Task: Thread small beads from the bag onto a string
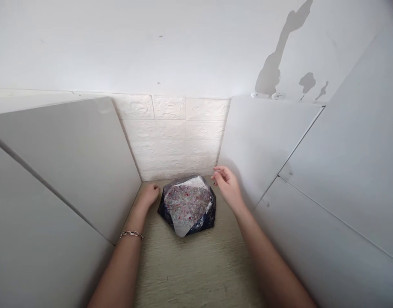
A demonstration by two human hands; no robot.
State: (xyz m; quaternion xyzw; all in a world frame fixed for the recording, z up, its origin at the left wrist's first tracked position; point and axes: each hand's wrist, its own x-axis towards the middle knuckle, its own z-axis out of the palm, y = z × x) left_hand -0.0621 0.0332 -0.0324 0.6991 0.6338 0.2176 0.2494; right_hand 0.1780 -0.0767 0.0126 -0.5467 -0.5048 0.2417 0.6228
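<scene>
A clear plastic bag of small pink, red and whitish beads or pebbles [186,201] lies on a dark, many-sided wrapped bundle [207,220], whose own kind I cannot make out. Just left of the bundle, my left hand [149,195] rests with its fingers curled in; whatever it may hold is hidden. A chain bracelet [132,234] circles that wrist. My right hand [227,186] hovers by the bundle's upper right side, fingers loosely bent and apart, with nothing plainly held in them.
The bundle sits on a greenish wood-grain surface [196,269]. Grey-white panels stand close on the left [61,158] and right [263,137]. A white brick-pattern wall [171,137] closes the back, below a white wall with peeled patches [270,72].
</scene>
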